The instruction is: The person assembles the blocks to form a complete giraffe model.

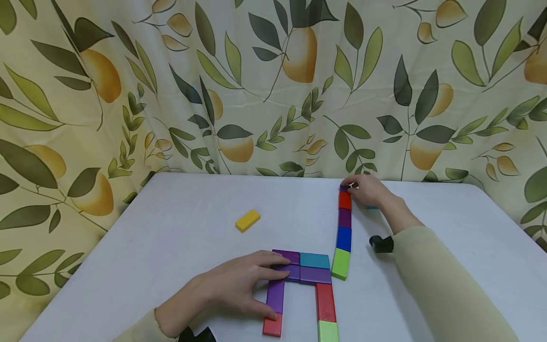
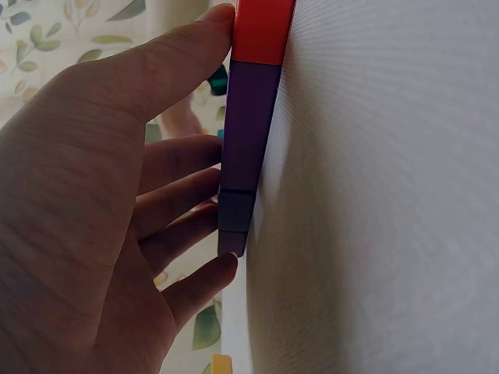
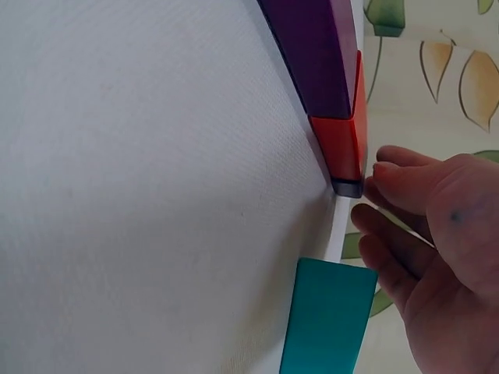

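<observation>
My left hand [image 1: 239, 280] spreads over the left part of a flat arrangement of coloured blocks. Its fingertips rest on two purple blocks [image 1: 292, 273], and its thumb touches a red block [image 1: 273, 327]. In the left wrist view its fingers lie loosely spread along the purple block [image 2: 251, 125]. At the far edge of the table, my right hand [image 1: 368, 190] has its fingertips right at the dark purple end block [image 3: 348, 188] of a straight column. Below that block the column runs red [image 1: 344, 200], purple [image 1: 344, 218], blue [image 1: 344, 238] and light green [image 1: 340, 263].
A yellow block [image 1: 248, 220] lies alone left of the column. A teal block [image 3: 331, 312] lies beside the right hand. The arrangement's right side has a teal block [image 1: 314, 260], a red leg [image 1: 326, 302] and a light green block [image 1: 328, 331]. A patterned curtain [image 1: 273, 118] hangs behind the table.
</observation>
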`<state>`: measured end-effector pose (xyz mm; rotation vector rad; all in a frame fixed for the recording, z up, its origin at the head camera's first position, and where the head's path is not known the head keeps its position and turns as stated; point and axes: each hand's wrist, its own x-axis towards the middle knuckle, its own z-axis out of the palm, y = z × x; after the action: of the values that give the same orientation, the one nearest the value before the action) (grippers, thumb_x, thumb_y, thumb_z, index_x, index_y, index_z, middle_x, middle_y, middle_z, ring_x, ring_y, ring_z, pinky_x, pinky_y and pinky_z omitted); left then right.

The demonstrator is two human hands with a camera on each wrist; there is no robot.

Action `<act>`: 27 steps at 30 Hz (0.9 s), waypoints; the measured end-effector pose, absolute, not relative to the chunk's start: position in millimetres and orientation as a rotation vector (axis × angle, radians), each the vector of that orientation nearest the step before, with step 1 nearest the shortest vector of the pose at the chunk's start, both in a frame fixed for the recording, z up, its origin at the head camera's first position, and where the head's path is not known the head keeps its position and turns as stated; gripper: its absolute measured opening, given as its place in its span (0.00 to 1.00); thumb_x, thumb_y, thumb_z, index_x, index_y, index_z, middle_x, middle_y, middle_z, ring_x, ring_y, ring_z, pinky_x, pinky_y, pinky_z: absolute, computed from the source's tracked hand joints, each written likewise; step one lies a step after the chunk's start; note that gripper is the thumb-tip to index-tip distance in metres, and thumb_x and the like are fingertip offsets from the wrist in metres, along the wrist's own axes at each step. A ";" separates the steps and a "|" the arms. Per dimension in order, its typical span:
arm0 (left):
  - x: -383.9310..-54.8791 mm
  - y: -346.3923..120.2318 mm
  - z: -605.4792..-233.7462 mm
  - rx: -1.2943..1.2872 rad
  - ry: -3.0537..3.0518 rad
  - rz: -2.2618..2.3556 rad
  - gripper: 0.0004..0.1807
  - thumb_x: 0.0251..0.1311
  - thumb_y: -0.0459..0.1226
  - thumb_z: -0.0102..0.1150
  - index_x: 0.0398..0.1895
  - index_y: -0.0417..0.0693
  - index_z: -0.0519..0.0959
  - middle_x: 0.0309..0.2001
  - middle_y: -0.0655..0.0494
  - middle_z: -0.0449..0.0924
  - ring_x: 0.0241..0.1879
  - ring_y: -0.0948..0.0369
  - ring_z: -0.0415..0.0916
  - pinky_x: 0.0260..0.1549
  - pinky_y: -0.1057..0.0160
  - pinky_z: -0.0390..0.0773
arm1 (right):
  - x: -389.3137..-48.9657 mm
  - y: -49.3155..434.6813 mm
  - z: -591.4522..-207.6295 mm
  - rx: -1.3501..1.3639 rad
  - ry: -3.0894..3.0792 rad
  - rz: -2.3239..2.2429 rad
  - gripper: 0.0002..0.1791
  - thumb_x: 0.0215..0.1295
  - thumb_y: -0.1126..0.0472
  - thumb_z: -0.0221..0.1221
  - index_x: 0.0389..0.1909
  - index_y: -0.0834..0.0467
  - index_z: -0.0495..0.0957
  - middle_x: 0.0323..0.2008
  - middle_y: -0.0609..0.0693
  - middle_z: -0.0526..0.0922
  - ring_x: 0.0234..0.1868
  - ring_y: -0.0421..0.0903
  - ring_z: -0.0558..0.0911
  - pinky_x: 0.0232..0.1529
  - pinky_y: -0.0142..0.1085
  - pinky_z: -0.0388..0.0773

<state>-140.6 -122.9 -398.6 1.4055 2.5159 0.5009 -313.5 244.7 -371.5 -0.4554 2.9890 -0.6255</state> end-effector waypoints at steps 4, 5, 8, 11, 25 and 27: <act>-140.4 -122.3 -397.7 1.399 2.515 0.499 0.41 0.59 0.65 0.62 0.72 0.56 0.73 0.74 0.65 0.61 0.74 0.61 0.55 0.68 0.58 0.64 | -312.6 244.4 -370.7 -0.425 2.983 -0.622 0.18 0.73 0.70 0.53 0.60 0.68 0.78 0.56 0.71 0.77 0.56 0.66 0.74 0.58 0.58 0.74; -140.3 -122.3 -397.6 1.396 2.515 0.500 0.41 0.59 0.65 0.63 0.72 0.56 0.73 0.74 0.65 0.61 0.74 0.61 0.55 0.68 0.58 0.65 | -312.7 244.2 -370.9 -0.417 2.979 -0.619 0.18 0.73 0.70 0.52 0.60 0.68 0.78 0.56 0.71 0.77 0.56 0.66 0.74 0.58 0.58 0.74; -139.6 -122.5 -397.7 1.386 2.516 0.505 0.41 0.58 0.64 0.63 0.72 0.56 0.73 0.74 0.65 0.61 0.74 0.61 0.55 0.68 0.58 0.64 | -312.8 243.8 -372.1 -0.402 2.964 -0.608 0.19 0.73 0.70 0.52 0.62 0.68 0.77 0.57 0.71 0.76 0.56 0.65 0.74 0.58 0.57 0.74; -138.8 -122.5 -397.5 1.385 2.517 0.506 0.41 0.58 0.64 0.63 0.72 0.55 0.73 0.74 0.65 0.61 0.74 0.61 0.55 0.68 0.58 0.64 | -312.7 243.9 -373.4 -0.412 2.951 -0.602 0.20 0.73 0.70 0.51 0.63 0.68 0.76 0.59 0.71 0.76 0.58 0.66 0.74 0.59 0.58 0.74; -139.6 -121.2 -397.4 1.391 2.519 0.500 0.41 0.58 0.64 0.64 0.71 0.55 0.73 0.74 0.65 0.61 0.74 0.61 0.55 0.68 0.58 0.65 | -310.4 245.2 -373.4 -0.503 2.947 -0.606 0.20 0.73 0.70 0.51 0.63 0.65 0.77 0.61 0.69 0.75 0.60 0.68 0.72 0.59 0.59 0.73; -139.5 -121.0 -397.4 1.386 2.518 0.498 0.41 0.58 0.64 0.64 0.72 0.55 0.73 0.74 0.65 0.61 0.74 0.61 0.55 0.68 0.58 0.64 | -310.0 244.7 -373.5 -0.515 2.943 -0.596 0.20 0.72 0.71 0.51 0.63 0.64 0.78 0.61 0.69 0.75 0.61 0.68 0.72 0.59 0.59 0.72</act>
<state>-139.5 -121.0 -397.4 1.3861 2.5180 0.4984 -310.0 244.7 -373.5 -0.5153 2.9427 -0.5962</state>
